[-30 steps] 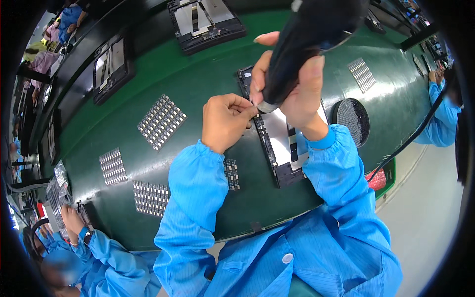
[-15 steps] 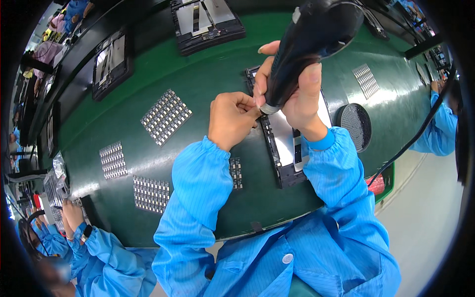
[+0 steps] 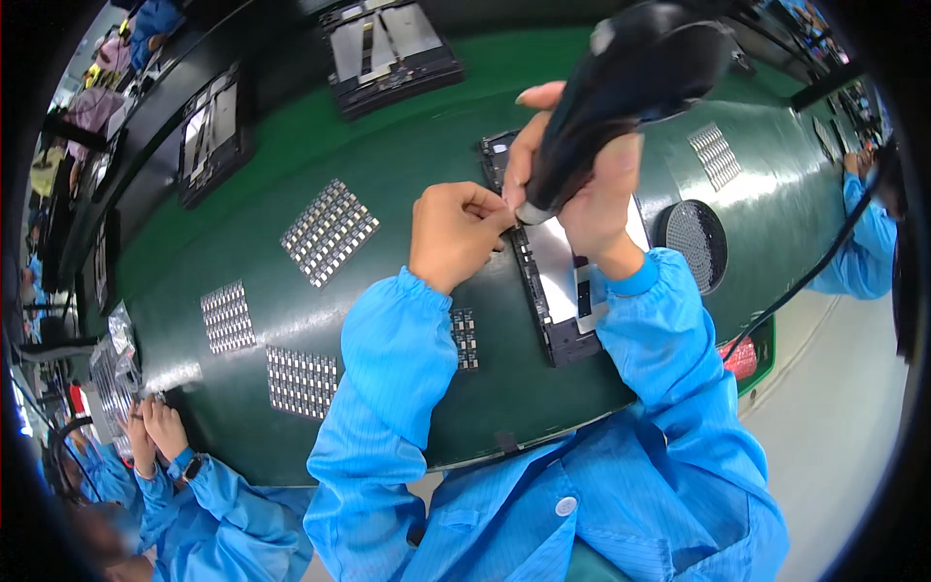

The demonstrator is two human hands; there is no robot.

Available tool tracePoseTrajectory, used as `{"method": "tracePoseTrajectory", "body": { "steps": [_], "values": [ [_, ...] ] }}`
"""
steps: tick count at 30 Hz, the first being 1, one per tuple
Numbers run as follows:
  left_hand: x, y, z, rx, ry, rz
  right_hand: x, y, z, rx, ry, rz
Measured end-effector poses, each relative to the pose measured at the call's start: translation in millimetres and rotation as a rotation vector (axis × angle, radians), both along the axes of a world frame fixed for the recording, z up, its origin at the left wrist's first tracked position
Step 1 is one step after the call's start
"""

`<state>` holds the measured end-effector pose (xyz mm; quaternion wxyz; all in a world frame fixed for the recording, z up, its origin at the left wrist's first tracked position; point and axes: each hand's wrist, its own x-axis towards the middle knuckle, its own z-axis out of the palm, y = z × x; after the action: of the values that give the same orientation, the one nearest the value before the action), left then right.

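A black electric screwdriver (image 3: 621,92) slants down across the middle of the picture, gripped by my right hand (image 3: 596,199). Its silvery nose is over the left edge of a tablet-like device (image 3: 555,276), which lies with its silver inside showing in a black frame. My left hand (image 3: 454,233) is pinched right beside that nose; whatever is between its fingertips is hidden or too small to make out. Under my left sleeve's edge, part of a small circuit board panel (image 3: 465,339) shows. To the right of the device sits a round black dish (image 3: 696,247) with a dotted surface.
More board panels (image 3: 330,233) lie on the green table (image 3: 388,145), left and far right. Opened devices (image 3: 388,53) stand on the far side. A black cable (image 3: 805,281) hangs at the right, near a green bin (image 3: 761,359). Co-workers' hands (image 3: 160,432) are at the left.
The screwdriver's body has tilted slightly to the right, its nose staying near the same edge. My left hand keeps its pinch. The co-worker's hands at the left have shifted a little.
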<state>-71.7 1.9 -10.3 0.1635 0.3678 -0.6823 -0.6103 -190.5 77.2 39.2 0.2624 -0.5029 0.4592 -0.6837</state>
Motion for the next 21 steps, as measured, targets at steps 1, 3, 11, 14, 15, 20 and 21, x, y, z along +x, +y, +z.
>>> {"method": "tracePoseTrajectory", "body": {
  "steps": [1, 3, 11, 14, 15, 20, 21],
  "values": [
    [0, 0, 0, 0.014, -0.003, 0.001, -7, 6, 8, -0.017, 0.006, -0.019],
    [-2, 1, 1, 0.034, -0.025, -0.015, -28, 27, 23, -0.042, 0.000, -0.049],
    [-3, 7, 8, 0.028, -0.095, 0.009, -104, 134, -1, -0.242, -0.229, -0.248],
    [-6, 7, 9, -0.008, -0.116, 0.014, -107, 142, -16, -0.220, -0.206, -0.343],
    [-4, 7, 7, -0.015, -0.124, 0.018, -106, 140, -18, -0.223, -0.201, -0.353],
    [-4, 8, 6, -0.016, -0.123, 0.038, -107, 143, -22, -0.077, -0.100, -0.377],
    [-5, 8, 7, -0.025, -0.123, 0.033, -107, 143, -22, -0.074, -0.104, -0.380]
  ]
}}
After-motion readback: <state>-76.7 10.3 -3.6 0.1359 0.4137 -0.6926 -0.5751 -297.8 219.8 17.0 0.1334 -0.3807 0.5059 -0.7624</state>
